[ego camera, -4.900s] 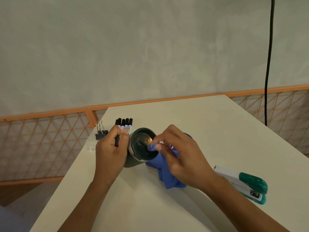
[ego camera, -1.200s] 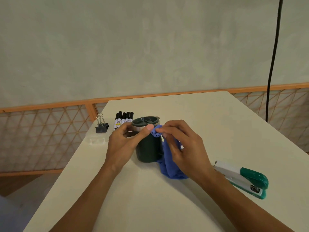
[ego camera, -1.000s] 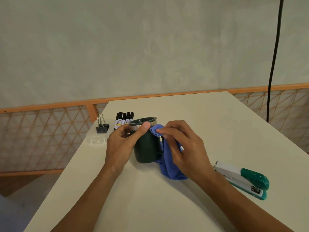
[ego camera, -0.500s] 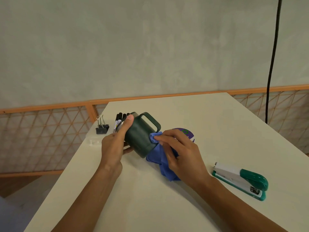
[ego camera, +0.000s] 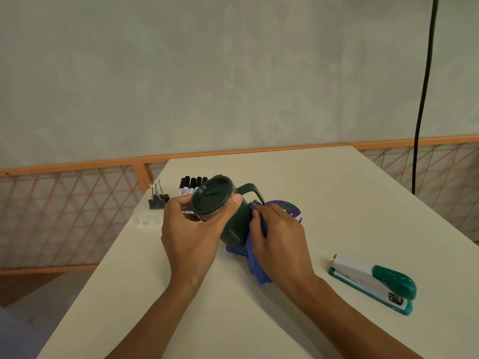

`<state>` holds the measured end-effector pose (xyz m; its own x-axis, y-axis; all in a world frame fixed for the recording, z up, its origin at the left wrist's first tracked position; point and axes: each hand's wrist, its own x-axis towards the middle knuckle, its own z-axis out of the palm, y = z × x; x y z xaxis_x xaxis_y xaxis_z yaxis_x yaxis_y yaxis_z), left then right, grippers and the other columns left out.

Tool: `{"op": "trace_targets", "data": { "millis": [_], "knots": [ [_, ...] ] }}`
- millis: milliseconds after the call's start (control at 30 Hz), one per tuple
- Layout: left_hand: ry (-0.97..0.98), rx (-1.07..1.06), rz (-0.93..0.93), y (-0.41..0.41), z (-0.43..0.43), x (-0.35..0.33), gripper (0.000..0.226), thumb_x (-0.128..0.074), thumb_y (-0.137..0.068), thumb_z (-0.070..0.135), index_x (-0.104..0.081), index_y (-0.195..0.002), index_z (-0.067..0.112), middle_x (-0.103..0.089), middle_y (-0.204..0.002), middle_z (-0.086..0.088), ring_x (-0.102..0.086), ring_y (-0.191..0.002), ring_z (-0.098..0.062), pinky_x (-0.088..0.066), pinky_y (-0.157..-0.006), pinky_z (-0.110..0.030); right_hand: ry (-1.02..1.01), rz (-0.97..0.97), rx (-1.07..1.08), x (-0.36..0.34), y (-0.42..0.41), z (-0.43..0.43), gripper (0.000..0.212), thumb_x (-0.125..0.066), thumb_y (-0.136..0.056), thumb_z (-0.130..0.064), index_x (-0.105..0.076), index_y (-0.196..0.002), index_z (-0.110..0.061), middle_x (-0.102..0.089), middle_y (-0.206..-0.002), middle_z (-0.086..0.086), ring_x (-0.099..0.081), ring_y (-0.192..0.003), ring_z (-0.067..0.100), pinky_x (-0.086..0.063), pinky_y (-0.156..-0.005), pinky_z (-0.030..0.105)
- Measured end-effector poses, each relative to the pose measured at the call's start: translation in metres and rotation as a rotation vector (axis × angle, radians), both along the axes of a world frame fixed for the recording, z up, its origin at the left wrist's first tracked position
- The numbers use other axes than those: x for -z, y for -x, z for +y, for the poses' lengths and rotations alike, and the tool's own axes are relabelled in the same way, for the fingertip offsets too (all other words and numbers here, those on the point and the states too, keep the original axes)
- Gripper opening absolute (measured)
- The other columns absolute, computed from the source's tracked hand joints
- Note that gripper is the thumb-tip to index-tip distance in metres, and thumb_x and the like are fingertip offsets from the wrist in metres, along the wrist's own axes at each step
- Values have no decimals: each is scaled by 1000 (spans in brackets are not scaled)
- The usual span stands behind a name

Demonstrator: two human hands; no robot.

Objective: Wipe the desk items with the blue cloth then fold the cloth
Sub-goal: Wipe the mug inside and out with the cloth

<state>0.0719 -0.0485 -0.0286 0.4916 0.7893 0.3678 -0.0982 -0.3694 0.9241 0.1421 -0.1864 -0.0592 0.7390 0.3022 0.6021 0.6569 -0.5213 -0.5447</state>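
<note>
Left hand [ego camera: 191, 235] grips the tilted dark mug [ego camera: 237, 225]; right hand [ego camera: 280, 237] holds the blue cloth [ego camera: 256, 270] against it; the mug's pale lettering is probably too blurred to read.

Print on mug [ego camera: 234, 226] illegible, markers [ego camera: 192, 186] likewise (blurred)

My left hand [ego camera: 191, 234] is gripping the tilted mug [ego camera: 233, 224]; my right hand [ego camera: 280, 237] is holding the blue cloth [ego camera: 255, 268] at its three o'clock.
</note>
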Motion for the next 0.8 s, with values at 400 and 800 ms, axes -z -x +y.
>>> {"op": "trace_targets", "data": {
  "millis": [400, 800],
  "knots": [
    [140, 94, 6, -10, 10, 11, 68, -93, -61, 75, -65, -109, 36, -72, -112, 16, -73, -103, -7, -65, -91, -41, -429, 257, -365, -17, 1, -20, 23, -60, -109, -24, -80, -117, -31, -76, -101, -16, -70, -99, 16, -49, -82, 18],
    [81, 47, 12, 1, 56, 0, 71, -89, -59, 82, -67, -113, 41, -70, -117, 18, -68, -110, -5, -63, -94, -40, -16, 151, -149, -7, -40, -44, 13, -68, -97, -43, -76, -106, -38, -63, -109, -22, -64, -98, 3, -51, -78, 14]
  ]
}}
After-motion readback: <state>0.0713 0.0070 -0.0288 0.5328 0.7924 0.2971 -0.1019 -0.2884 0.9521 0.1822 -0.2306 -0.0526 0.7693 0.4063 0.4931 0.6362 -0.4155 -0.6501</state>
